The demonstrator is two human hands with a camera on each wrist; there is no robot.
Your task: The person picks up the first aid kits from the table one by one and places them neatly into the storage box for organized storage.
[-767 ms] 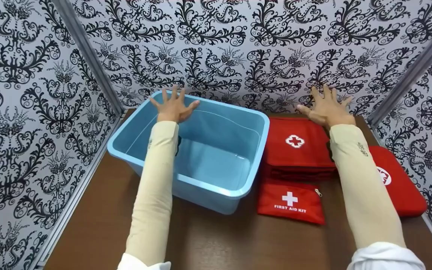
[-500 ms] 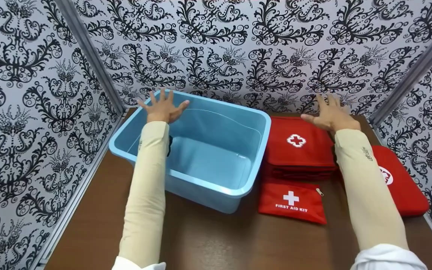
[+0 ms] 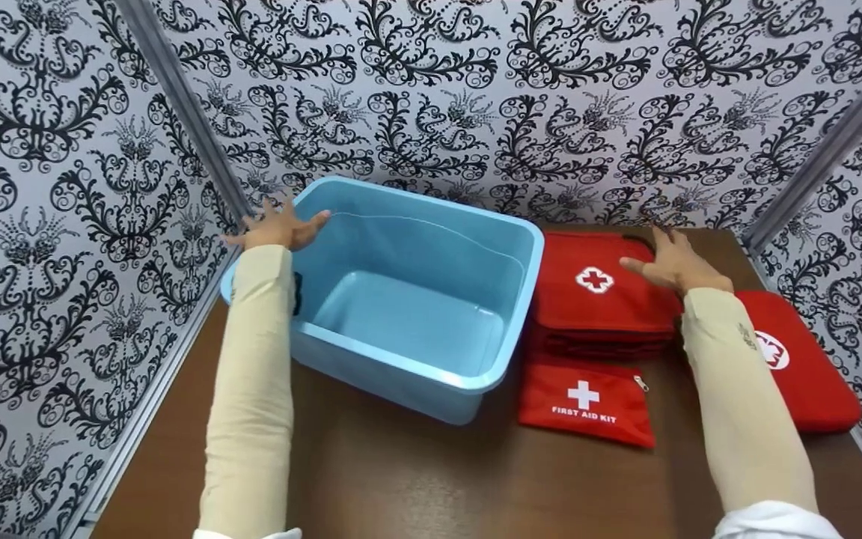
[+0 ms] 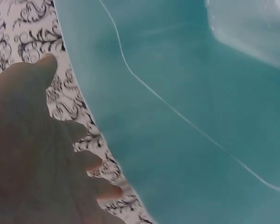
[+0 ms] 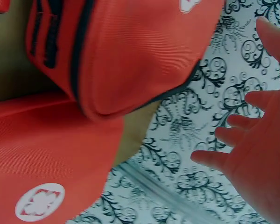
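We see the left hand (image 3: 276, 228) at the left rim of the blue plastic tub (image 3: 386, 358), fingers spread and holding nothing; the right hand (image 3: 674, 266), also unclenched, hovers by the red first-aid bag (image 3: 588, 311). The pouch (image 3: 588, 389) and case (image 3: 812, 367) lie label-up around the bag on the table (image 3: 416, 479), perhaps for easy reach. We read "FIRST AID KIT" under the pouch's white cross; the right sleeve's (image 3: 745, 419) print is too blurred.

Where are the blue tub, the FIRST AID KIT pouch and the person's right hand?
Blue tub (image 3: 414, 314), head view: its bare inside floor.
FIRST AID KIT pouch (image 3: 584, 395), head view: the white cross on its front.
Right hand (image 3: 679, 268), head view: back of the hand.
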